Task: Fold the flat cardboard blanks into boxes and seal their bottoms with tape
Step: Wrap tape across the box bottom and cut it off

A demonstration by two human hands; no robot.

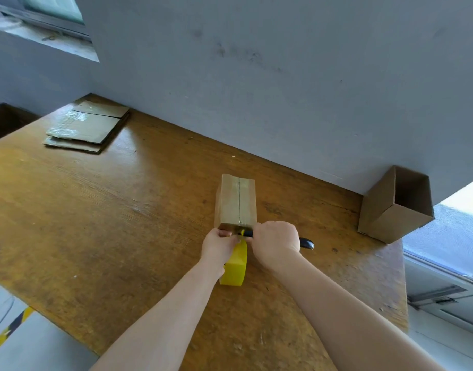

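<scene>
**Where tape meets box**

While the yellow tape roll [234, 266] stands on edge on the bench [123, 223] at lower centre, the left hand [218, 245] just beyond it grasps the near end of the box [236, 202]. The right hand [274, 241] clenches a black-handled cutter [306, 243] there. At far right sits an open box [385, 218]; flat blanks [88, 127] lie upper left.
</scene>
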